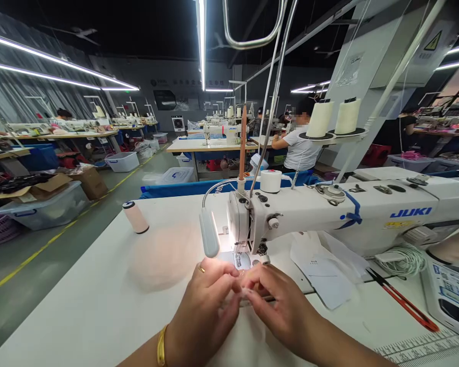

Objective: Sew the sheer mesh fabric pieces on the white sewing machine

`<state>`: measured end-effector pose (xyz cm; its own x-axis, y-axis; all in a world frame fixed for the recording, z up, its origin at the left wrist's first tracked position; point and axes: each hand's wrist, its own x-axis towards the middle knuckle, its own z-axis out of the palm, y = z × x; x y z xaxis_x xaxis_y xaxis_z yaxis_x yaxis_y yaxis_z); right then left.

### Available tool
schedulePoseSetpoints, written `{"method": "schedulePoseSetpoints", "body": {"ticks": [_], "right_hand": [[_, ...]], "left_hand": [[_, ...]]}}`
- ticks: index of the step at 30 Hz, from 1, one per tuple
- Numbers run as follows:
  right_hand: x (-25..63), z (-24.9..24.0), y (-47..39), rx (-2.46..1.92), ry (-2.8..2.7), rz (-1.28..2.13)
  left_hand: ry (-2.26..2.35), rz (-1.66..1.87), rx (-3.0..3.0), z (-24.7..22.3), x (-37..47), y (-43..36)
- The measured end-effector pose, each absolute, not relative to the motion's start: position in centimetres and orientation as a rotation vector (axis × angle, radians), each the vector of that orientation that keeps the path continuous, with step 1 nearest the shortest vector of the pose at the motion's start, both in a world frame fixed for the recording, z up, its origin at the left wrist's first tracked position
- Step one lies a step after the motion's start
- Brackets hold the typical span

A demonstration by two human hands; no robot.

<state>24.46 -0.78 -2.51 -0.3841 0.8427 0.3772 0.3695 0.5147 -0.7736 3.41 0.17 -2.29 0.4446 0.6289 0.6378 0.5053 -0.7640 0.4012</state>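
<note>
Just in front of the needle area of a white sewing machine, my left hand and my right hand meet fingertip to fingertip. Both are closed in a pinch on a thin, pale sheer fabric that hangs down between them. The presser foot stands just beyond my fingertips, lit by the machine's lamp. A round heap of pale pink sheer material lies on the table to the left of my left hand.
A pink thread cone stands at the table's back left. Right of my hands lie white paper pieces, red-handled snips, a ruler and a coiled cord. Beyond the table, a person in white sits.
</note>
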Motion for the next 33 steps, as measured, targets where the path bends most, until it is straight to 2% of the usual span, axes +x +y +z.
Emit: {"method": "schedulePoseSetpoints", "body": {"ticks": [5,7,9,12,14,20,25,29,33], "right_hand": [[27.9,2.6,-3.9,-1.186,-1.980,1.458],[28.2,3.0,-3.3,-1.298,-1.946,1.542],[27.6,2.2,-1.5,-1.372,-2.004,1.437],[25.7,-0.2,1.7,-1.483,-2.227,0.973],[24.5,-1.7,3.3,-1.521,-2.255,0.809],[23.1,-3.7,4.4,-1.575,-2.268,0.571],[23.9,-3.7,3.0,-1.542,-2.354,0.316],[24.7,-4.1,1.2,-1.163,-2.474,-0.096],[24.9,-5.6,1.4,-1.016,-2.493,-0.084]], "left_hand": [[0.684,0.808,2.041,0.0,4.1,-2.6],[0.762,0.639,1.930,0.3,4.5,-2.3],[1.009,0.530,1.958,-0.2,5.0,-1.2],[1.367,0.377,2.132,-2.2,5.4,0.9],[1.456,0.410,2.272,-3.6,5.3,2.0],[1.096,0.907,2.793,-5.5,4.2,2.5],[0.996,0.947,2.841,-5.5,3.9,2.5],[1.036,0.948,2.839,-5.9,3.9,2.9],[1.085,0.953,2.859,-6.1,4.0,3.0]]}}
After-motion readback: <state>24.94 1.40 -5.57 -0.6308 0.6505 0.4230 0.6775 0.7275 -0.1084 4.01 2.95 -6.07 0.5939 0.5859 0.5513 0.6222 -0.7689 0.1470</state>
